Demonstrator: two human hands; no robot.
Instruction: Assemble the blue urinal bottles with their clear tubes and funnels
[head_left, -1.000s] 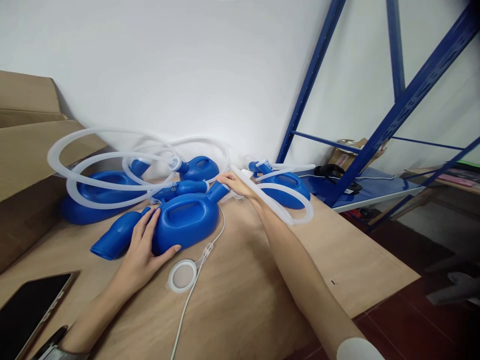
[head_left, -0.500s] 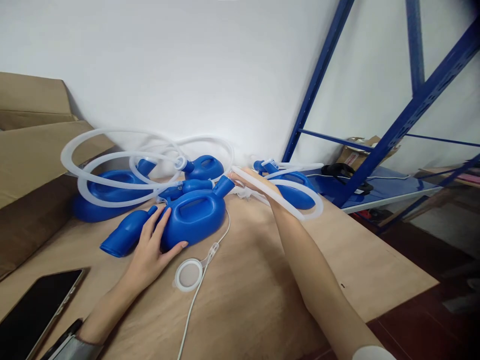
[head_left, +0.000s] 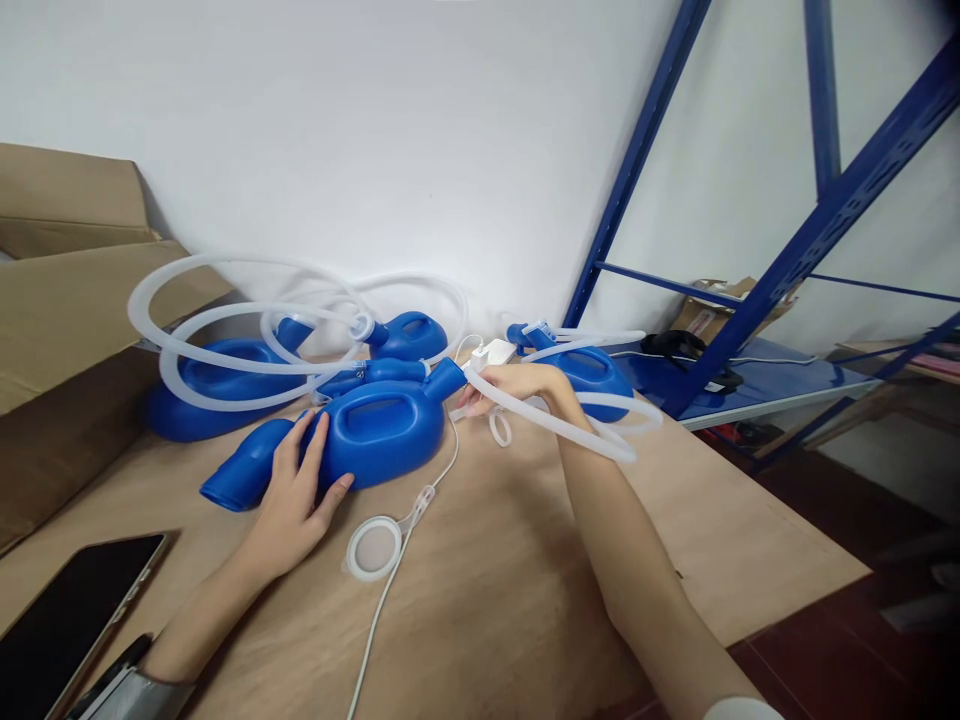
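A blue plastic urinal bottle [head_left: 401, 445] with a moulded handle lies on the table, its neck pointing right. My left hand [head_left: 296, 495] grips its rounded end, fingers on top and thumb along the near side. Close to the bottle's neck, my right hand [head_left: 499, 390] is closed on a translucent white tube [head_left: 574, 432], whose coil hangs over my wrist. My right fingertips are partly hidden. A small clear loop [head_left: 500, 428] shows below that hand. Left of the bottle lies a blue spout piece [head_left: 247, 468]. A round clear cap [head_left: 375, 548] on a strap lies in front.
More blue bottles [head_left: 236, 375] with coiled tubes stand at the back left, and another bottle [head_left: 592, 375] at the right. A phone [head_left: 82, 620], a white cable [head_left: 379, 610], a white adapter [head_left: 495, 352], a cardboard box [head_left: 75, 300] and a blue shelf rack [head_left: 750, 310] surround the work area.
My right hand has dropped lower and nearer beside the neck, and the tube coil has swung with it. The white adapter behind has come into view. My left hand has shifted slightly left.
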